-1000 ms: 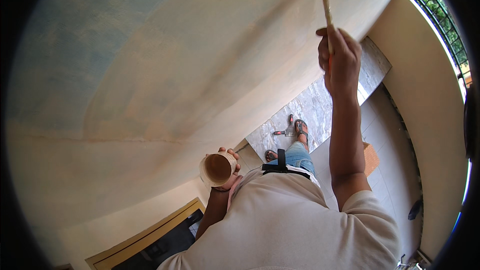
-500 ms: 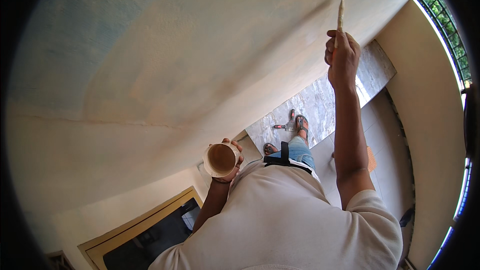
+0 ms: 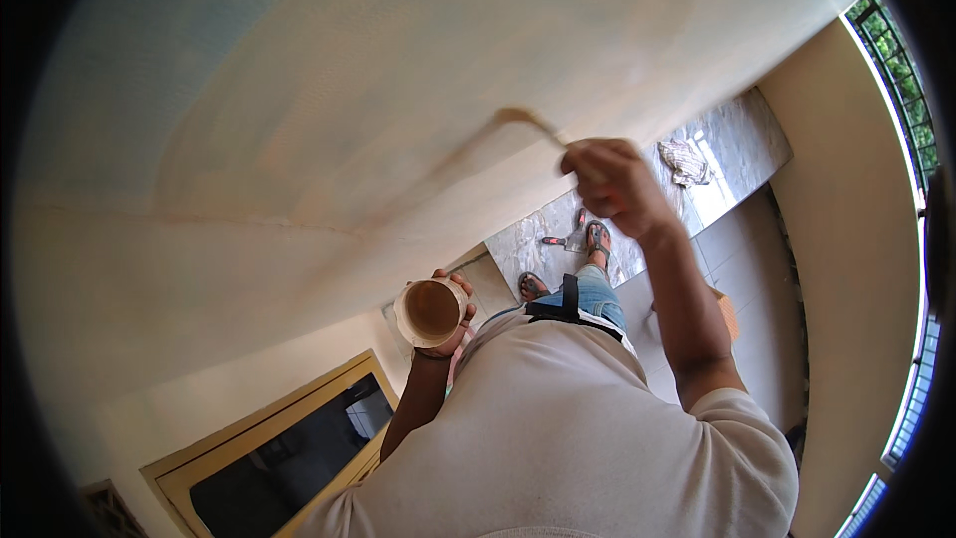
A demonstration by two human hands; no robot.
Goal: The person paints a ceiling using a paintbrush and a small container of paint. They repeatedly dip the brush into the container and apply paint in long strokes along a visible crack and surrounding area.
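Note:
My left hand (image 3: 461,313) is wrapped round a pale round cup (image 3: 400,315) with a brownish inside, its mouth facing up. My right hand (image 3: 609,179), blurred by motion, grips a slim paintbrush (image 3: 554,134). The brush's smeared end is bent over at the wall (image 3: 398,70), which is painted in soft blue and peach tones. A darker streak or shadow on the wall runs down and left from the brush end. What the cup holds cannot be told apart from its brown inside.
Below, my sandalled feet stand on a grey marble slab (image 3: 518,249), beside red-and-black-handled scrapers (image 3: 575,239). A crumpled cloth (image 3: 687,162) lies farther along the slab. A yellow-framed dark glass panel (image 3: 289,468) stands at lower left, a barred opening (image 3: 896,80) at right.
My right hand has swung down and left with the paintbrush, whose end now bends at the wall. The cup in my left hand has shifted slightly. The crumpled cloth has come into view.

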